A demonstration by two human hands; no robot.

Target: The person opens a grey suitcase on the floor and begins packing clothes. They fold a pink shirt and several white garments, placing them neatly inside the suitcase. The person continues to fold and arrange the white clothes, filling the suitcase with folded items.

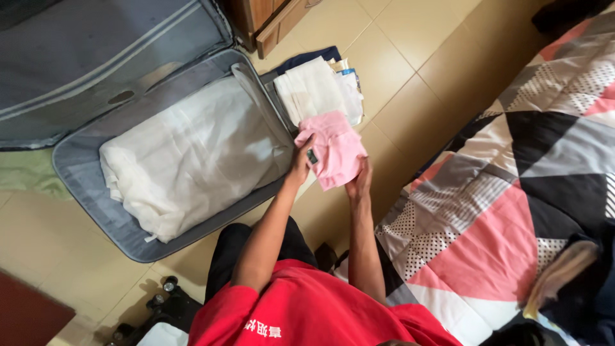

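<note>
Tiled floor (410, 70) below, both hands (330, 170) grip the folded pink garment (336, 150) between them.

I see the left hand (300, 160) and right hand (360, 182) gripping a folded pink garment (336, 148). It sits just beside the open grey suitcase (83, 173), above a white folded stack (317, 86).

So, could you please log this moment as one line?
left hand: holds pink garment | right hand: holds it too | beside: open suitcase
</note>
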